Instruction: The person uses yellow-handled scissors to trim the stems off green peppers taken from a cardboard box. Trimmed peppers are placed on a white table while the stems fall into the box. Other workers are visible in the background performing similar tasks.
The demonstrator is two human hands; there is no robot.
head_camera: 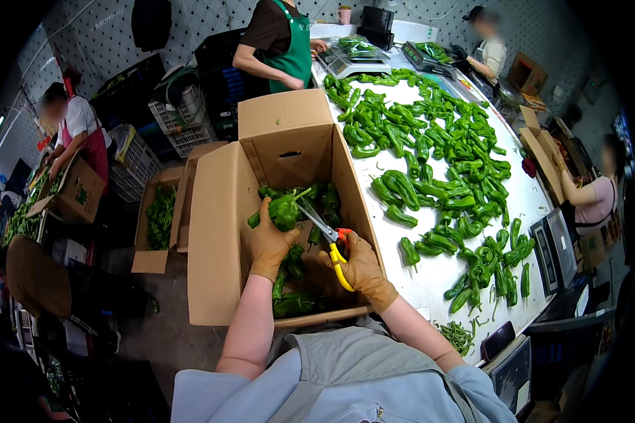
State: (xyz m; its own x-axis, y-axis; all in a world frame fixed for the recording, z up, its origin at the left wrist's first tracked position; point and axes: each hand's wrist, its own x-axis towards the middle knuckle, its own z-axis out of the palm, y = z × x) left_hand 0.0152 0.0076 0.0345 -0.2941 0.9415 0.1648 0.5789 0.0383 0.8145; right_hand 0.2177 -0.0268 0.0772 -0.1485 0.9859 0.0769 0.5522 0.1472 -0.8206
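My left hand (271, 242), in a brown glove, holds green peppers (286, 211) over an open cardboard box (214, 238). Scissors (338, 263) with yellow and red handles are in my gloved right hand (361, 267). Their blades point up and left, close to the stem of a held pepper; whether they touch it I cannot tell. More green peppers lie inside the box, partly hidden by my hands. To the right, many green peppers (428, 137) are spread over a white table (373, 185), and a small heap of cut stems (456, 337) lies near its front edge.
Scales (349, 66) stand at the table's far end, another scale (553, 251) at its right edge. A phone (498, 340) rests by the near corner. A second box (151, 259) with peppers stands on the floor at left. Several people work around, one in a green apron (296, 53) beyond the box.
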